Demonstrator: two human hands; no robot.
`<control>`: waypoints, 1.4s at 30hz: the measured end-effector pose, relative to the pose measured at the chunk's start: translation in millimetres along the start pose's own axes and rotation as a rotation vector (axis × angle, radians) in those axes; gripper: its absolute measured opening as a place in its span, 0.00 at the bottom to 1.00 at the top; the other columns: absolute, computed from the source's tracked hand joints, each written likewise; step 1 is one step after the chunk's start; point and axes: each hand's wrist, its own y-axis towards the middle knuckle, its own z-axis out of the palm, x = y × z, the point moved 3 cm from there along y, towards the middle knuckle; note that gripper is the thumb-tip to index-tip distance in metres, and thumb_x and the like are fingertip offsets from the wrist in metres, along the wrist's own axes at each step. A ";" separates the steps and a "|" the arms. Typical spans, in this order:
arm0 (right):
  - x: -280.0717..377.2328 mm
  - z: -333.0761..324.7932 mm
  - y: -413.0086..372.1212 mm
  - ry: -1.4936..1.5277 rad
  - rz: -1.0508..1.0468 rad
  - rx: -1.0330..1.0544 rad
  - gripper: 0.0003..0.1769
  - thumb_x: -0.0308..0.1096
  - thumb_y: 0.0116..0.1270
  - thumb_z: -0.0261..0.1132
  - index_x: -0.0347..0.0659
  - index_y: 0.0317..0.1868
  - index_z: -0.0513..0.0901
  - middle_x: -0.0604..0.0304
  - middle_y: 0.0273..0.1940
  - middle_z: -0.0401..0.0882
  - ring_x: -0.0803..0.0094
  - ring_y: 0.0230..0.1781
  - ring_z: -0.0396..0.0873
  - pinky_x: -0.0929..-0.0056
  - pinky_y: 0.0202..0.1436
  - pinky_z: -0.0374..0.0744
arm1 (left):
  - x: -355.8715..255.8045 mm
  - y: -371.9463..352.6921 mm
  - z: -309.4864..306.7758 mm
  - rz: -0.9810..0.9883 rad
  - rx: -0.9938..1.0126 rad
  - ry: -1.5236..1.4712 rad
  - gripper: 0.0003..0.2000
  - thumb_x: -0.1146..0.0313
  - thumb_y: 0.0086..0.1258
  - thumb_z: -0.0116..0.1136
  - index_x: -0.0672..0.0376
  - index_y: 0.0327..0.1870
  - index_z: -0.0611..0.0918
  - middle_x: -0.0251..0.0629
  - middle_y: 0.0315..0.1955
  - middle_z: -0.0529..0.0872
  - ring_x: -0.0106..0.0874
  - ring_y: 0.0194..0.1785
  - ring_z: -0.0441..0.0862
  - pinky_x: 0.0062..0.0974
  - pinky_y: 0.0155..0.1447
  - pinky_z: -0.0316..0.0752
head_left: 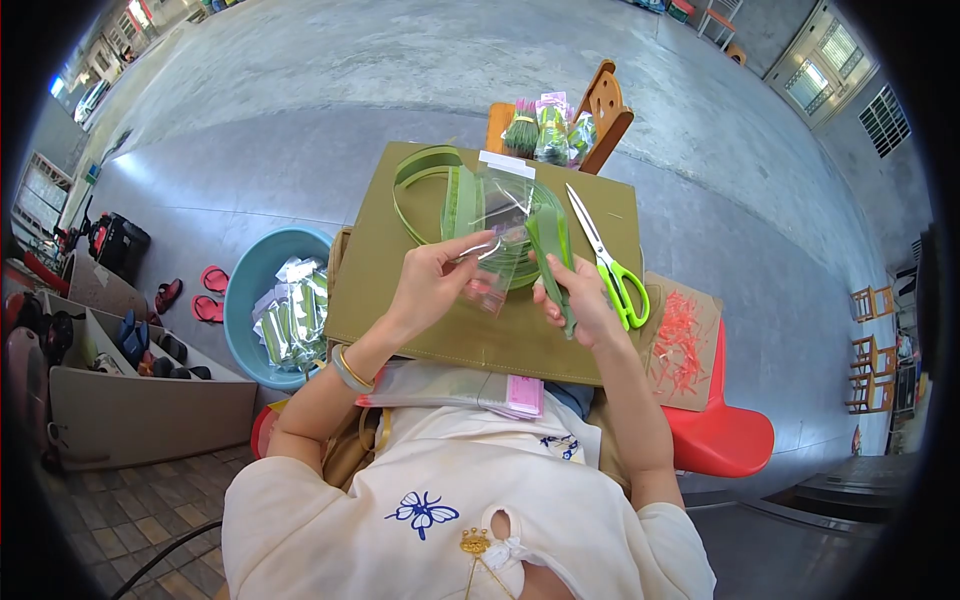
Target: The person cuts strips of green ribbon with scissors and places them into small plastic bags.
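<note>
Clear bag between bent-fingered hands

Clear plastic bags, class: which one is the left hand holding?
The white-topped bag over the coiled green strips; other bags lie in the blue basin, on the wooden chair, or stacked beside the shirt.

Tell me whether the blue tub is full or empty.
Not empty: clear packets with green inside are piled in the blue tub, though bare inner wall shows above them.

White top, blue butterfly, wrist bangles
</note>
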 end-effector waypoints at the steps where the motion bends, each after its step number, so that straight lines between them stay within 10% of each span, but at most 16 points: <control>1: 1.2 2.2 -5.6 -0.016 0.019 0.023 0.15 0.39 0.73 0.49 0.34 0.46 0.72 0.59 0.21 0.75 0.81 0.12 0.66 0.82 0.12 0.63 | -1.1 -1.0 0.6 -0.017 -0.008 -0.018 0.14 0.77 0.67 0.52 0.69 0.52 0.77 0.43 0.39 0.85 0.28 0.36 0.85 0.19 0.39 0.82; 10: -18.7 25.6 -29.7 -0.481 0.133 0.079 0.15 0.38 0.71 0.49 0.33 0.38 0.73 0.59 0.19 0.76 0.80 0.10 0.68 0.81 0.11 0.66 | -9.1 -2.0 14.3 0.100 -0.183 0.496 0.14 0.78 0.65 0.53 0.67 0.52 0.77 0.47 0.36 0.85 0.27 0.30 0.84 0.24 0.35 0.79; 13: -19.2 31.5 -25.1 -0.006 0.317 0.166 0.13 0.37 0.72 0.48 0.34 0.40 0.72 0.59 0.20 0.75 0.80 0.11 0.66 0.82 0.11 0.64 | -6.1 -4.0 24.0 0.586 -0.248 0.652 0.17 0.80 0.63 0.53 0.67 0.55 0.75 0.51 0.37 0.83 0.36 0.30 0.83 0.27 0.37 0.79; 16: -23.0 26.7 -18.7 0.547 0.288 0.269 0.12 0.35 0.72 0.46 0.35 0.42 0.71 0.59 0.22 0.74 0.79 0.12 0.65 0.82 0.11 0.63 | -5.1 -5.5 27.6 0.616 -0.240 0.604 0.22 0.83 0.60 0.53 0.63 0.58 0.73 0.51 0.39 0.83 0.43 0.33 0.82 0.29 0.37 0.79; 25: -20.7 26.4 -19.6 0.820 0.468 0.618 0.12 0.35 0.73 0.44 0.36 0.44 0.70 0.60 0.23 0.72 0.80 0.12 0.63 0.82 0.11 0.62 | -16.8 -4.6 24.1 0.132 0.232 0.355 0.24 0.88 0.54 0.49 0.52 0.50 0.83 0.42 0.28 0.85 0.17 0.28 0.79 0.17 0.33 0.74; 28: -17.7 22.2 -18.4 0.567 0.281 0.370 0.13 0.36 0.73 0.45 0.36 0.42 0.71 0.61 0.24 0.73 0.81 0.12 0.64 0.82 0.10 0.61 | -16.7 2.2 23.4 0.357 0.114 0.189 0.25 0.89 0.53 0.49 0.50 0.48 0.84 0.37 0.24 0.84 0.16 0.26 0.78 0.15 0.31 0.71; 32: -5.2 38.8 -27.3 0.129 0.308 0.284 0.13 0.37 0.72 0.49 0.35 0.39 0.73 0.62 0.26 0.74 0.81 0.14 0.67 0.82 0.12 0.63 | -21.9 1.9 22.7 0.124 0.252 0.320 0.22 0.88 0.57 0.48 0.53 0.47 0.84 0.34 0.25 0.84 0.18 0.27 0.79 0.16 0.31 0.73; 42: -20.9 23.1 -26.9 0.386 0.355 0.364 0.16 0.38 0.72 0.52 0.30 0.44 0.73 0.49 0.35 0.80 0.67 0.30 0.82 0.71 0.31 0.83 | -12.4 -2.0 21.4 0.116 0.153 0.248 0.18 0.87 0.58 0.48 0.60 0.45 0.84 0.32 0.25 0.84 0.16 0.31 0.78 0.15 0.36 0.75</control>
